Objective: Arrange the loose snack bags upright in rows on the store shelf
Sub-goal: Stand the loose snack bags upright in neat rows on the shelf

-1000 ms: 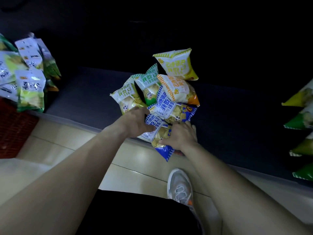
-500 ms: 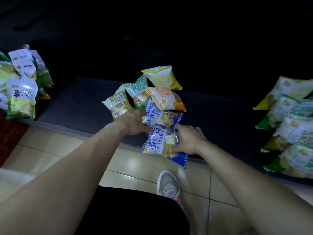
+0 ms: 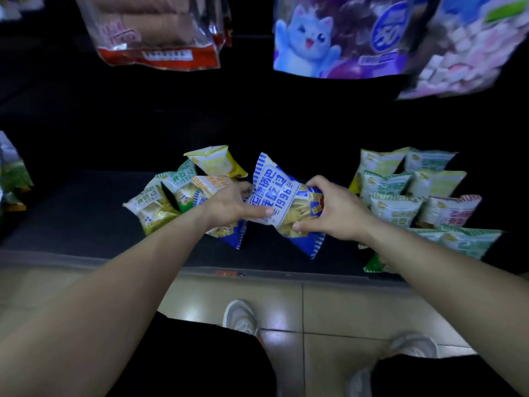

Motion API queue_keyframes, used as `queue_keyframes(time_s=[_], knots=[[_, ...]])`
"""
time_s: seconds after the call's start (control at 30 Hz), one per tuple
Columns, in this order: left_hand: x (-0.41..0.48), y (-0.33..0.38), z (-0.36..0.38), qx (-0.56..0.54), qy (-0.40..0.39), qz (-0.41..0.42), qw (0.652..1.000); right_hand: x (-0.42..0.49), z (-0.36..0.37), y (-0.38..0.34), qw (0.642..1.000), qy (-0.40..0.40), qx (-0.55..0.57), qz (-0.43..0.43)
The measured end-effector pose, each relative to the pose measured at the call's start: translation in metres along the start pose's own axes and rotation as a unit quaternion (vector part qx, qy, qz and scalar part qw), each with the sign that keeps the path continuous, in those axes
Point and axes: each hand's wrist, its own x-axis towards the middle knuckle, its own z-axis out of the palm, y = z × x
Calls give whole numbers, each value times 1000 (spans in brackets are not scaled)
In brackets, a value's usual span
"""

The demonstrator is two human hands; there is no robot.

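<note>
Lifting off the pile, blue bag (image 3: 282, 200) now sits between both hands.

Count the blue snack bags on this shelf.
2. One blue bag is held between the left hand and right hand. A second blue bag lies partly under the left hand, at the pile's front. Others may be hidden in the pile.

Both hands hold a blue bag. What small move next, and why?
Probably carry the blue bag rightward and stand it beside the tidy rows: the left hand and right hand hold it tilted above the shelf, between the loose pile and those rows.
</note>
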Motion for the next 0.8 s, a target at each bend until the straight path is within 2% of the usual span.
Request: queue_keyframes(time_s=[0.1,0.27,0.4,0.5,0.63,0.8], knots=[[10,27,14,11,49,34,998,-7,-28,16,999,-21,-22,23],[40,65,38,166,75,57,982,-14,-62,58,990,-58,-118,56],[73,82,45,322,98,51,940,-7,-78,89,982,-70,-158,76],[106,80,48,398,112,44,909,4,-83,110,978,-80,-169,87],[153,70,50,450,118,46,884,20,-84,134,982,-53,-141,112],[208,56,63,460,118,57,878,27,-79,167,976,-52,-164,133]])
